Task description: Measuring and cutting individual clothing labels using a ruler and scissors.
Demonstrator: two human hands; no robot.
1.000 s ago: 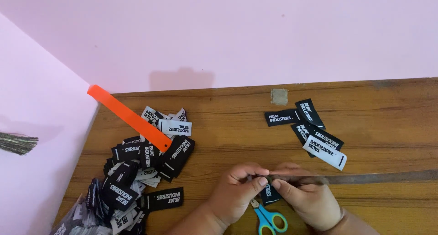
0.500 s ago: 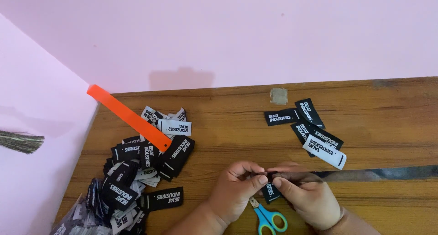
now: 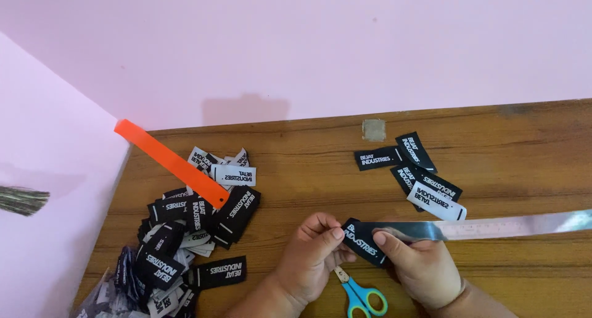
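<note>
I see both hands near desk's front edge: left hand (image 3: 311,256) and right hand (image 3: 419,265) pinch black woven label (image 3: 364,241). Since a second ago, label drawn flatter; steel ruler (image 3: 493,228) now lies over it. Blue scissors (image 3: 361,293) idle beneath.

I see an evenly lit, bright scene with soft daylight and no harsh glare. A faint grey shadow sits on the pink wall (image 3: 246,111) above the wooden table (image 3: 505,139). The metal ruler (image 3: 493,229) catches a pale sheen. Focus is sharp at centre; the broom bristles (image 3: 21,199) at the left edge look slightly soft
</note>
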